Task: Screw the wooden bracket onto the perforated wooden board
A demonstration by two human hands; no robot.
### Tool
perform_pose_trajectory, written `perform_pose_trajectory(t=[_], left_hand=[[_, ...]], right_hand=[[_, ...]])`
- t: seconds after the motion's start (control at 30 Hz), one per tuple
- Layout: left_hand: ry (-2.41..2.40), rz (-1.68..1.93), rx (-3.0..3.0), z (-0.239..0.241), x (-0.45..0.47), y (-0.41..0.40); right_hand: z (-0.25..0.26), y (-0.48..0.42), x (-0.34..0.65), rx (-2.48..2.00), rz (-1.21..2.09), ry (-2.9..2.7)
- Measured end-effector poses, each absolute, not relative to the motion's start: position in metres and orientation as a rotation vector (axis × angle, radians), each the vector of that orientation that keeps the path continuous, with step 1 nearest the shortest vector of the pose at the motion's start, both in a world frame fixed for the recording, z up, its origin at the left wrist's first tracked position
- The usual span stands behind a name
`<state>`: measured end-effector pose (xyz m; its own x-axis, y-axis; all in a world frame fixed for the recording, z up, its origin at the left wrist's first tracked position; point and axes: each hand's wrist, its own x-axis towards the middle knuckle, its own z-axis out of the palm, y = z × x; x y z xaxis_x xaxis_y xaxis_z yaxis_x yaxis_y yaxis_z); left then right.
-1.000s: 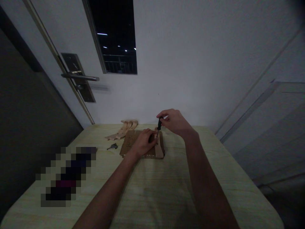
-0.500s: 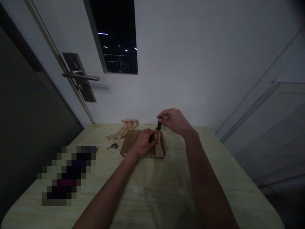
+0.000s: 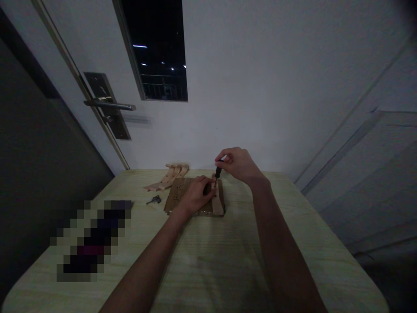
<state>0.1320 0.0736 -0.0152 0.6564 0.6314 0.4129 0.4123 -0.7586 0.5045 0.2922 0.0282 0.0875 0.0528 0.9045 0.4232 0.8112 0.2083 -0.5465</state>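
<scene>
A brown wooden board (image 3: 177,195) with small holes lies flat on the pale table (image 3: 208,261). A lighter wooden strip (image 3: 217,205) lies along the board's right side. My left hand (image 3: 195,194) rests on the board with its fingers pressed against the strip. My right hand (image 3: 237,164) is closed round the top of a small black-handled screwdriver (image 3: 217,173), which stands upright with its tip on the strip.
Several loose curved wooden pieces (image 3: 167,178) lie at the table's far edge by the wall. A few small dark screws (image 3: 153,200) sit left of the board. A blurred dark object (image 3: 89,239) lies at the near left. A door with a lever handle (image 3: 109,104) stands left.
My right hand has shifted slightly on the screwdriver's handle. My left hand, the board and the strip have stayed where they were.
</scene>
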Motion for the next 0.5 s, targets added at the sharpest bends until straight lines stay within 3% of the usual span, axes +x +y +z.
perform_pose_trajectory(t=[0.5], left_hand=[[0.787, 0.878, 2.516, -0.0209, 0.1309, 0.0764]], right_hand=[[0.0855, 0.0300, 0.2936, -1.659, 0.189, -1.708]])
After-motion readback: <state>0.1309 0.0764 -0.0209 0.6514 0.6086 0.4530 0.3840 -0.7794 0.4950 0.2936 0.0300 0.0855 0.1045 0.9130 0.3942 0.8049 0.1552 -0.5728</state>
